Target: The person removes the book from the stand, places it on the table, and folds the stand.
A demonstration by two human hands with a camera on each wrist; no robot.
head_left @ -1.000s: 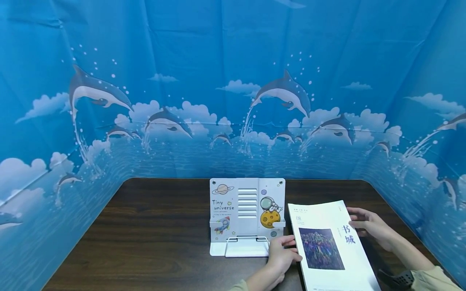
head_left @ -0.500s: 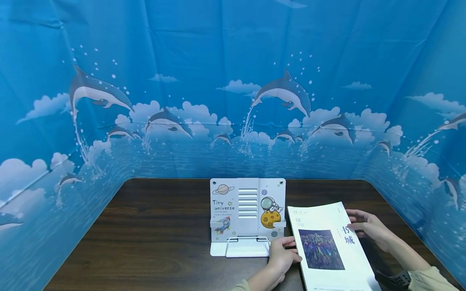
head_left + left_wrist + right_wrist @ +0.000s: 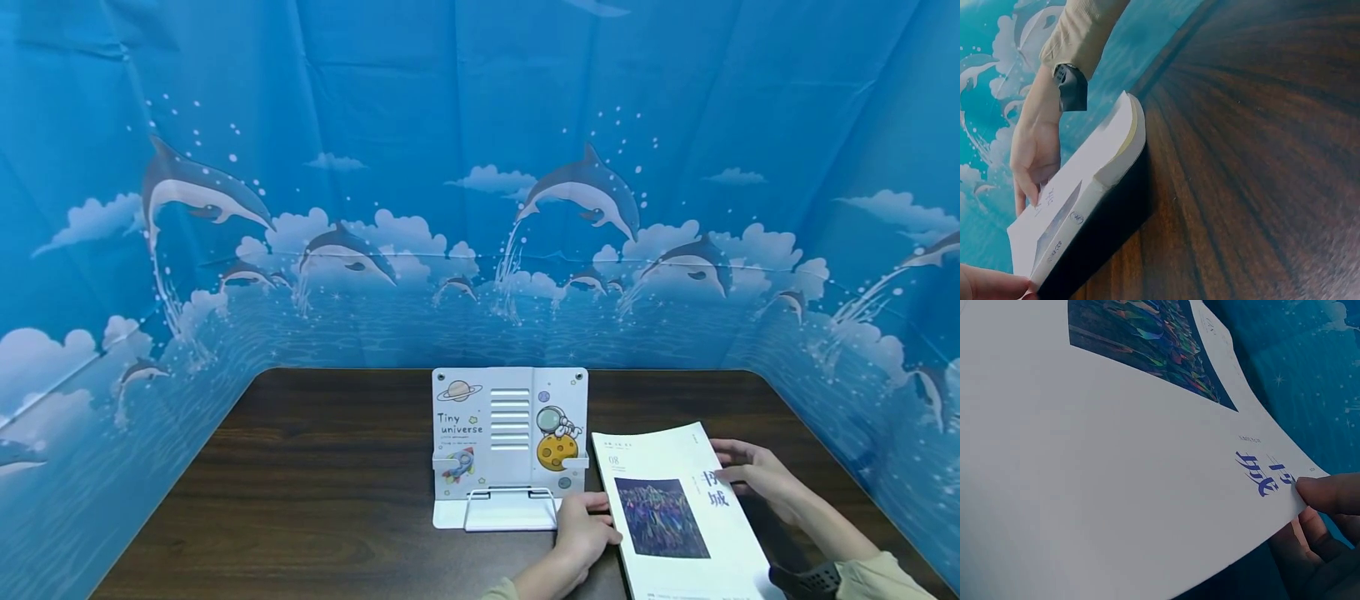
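A thick white paperback book (image 3: 671,517) with a dark multicoloured picture and purple Chinese characters on its cover lies face up at the right, its near end cut off by the head view. My left hand (image 3: 579,537) pinches its spine side; in the left wrist view the thumb (image 3: 997,283) rests at the spine's edge. On the opposite side my right hand (image 3: 757,479) grips the far right part, thumb over the cover beside the characters. The right wrist view shows the other fingers (image 3: 1316,534) curled under that edge. The book slants up from the table in the left wrist view.
A white metal book stand (image 3: 510,425) with space drawings stands upright left of the book, close to my left hand. Dark wooden table (image 3: 300,483) stretches out to the left. A blue dolphin-print curtain (image 3: 420,167) surrounds the back and sides.
The book's far end has sunk slightly in the head view, toward me or downward. My right hand has moved down a little with it; the left hand has barely shifted.
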